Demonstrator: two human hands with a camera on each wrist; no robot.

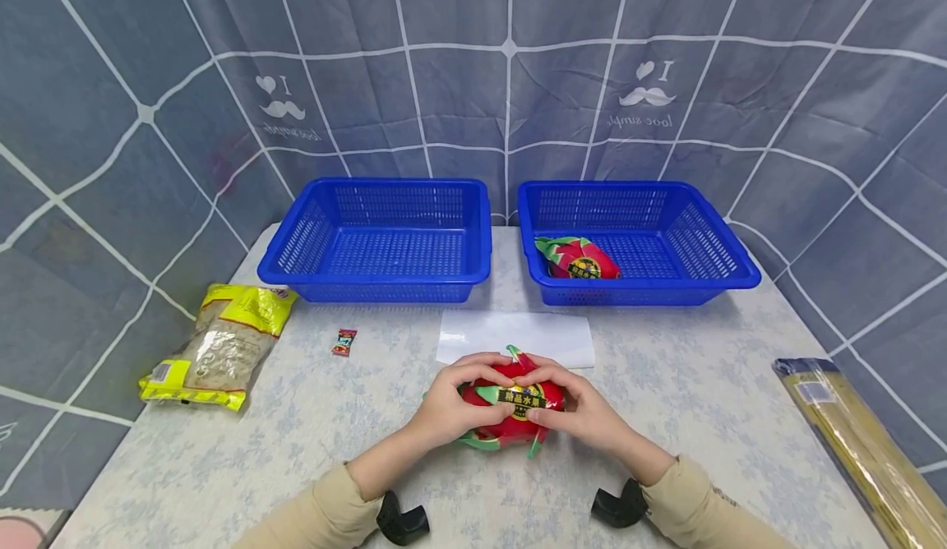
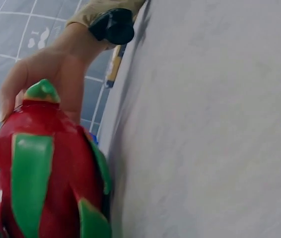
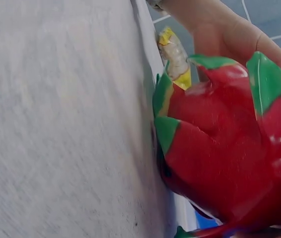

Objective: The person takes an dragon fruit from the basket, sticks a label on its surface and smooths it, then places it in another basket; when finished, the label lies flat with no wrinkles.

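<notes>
A red dragon fruit (image 1: 510, 426) with green-tipped scales and a black-and-gold label rests on the table in front of me, held from both sides. My left hand (image 1: 444, 405) grips its left side, fingers curved over the top and thumb against the front. On the other side my right hand (image 1: 588, 409) holds it the same way. The left wrist view shows the fruit's glossy skin (image 2: 61, 163) close up, with the right hand (image 2: 56, 74) behind it. In the right wrist view the left hand (image 3: 235, 39) appears beyond the fruit (image 3: 220, 144).
Two blue baskets stand at the back, the left one (image 1: 373, 292) and the right one (image 1: 629, 296); a second dragon fruit (image 1: 584, 257) lies in the right one. A white sheet (image 1: 510, 331), small candy packet (image 1: 344, 342), yellow bag (image 1: 229, 348) and long wrapped pack (image 1: 858, 442) lie around.
</notes>
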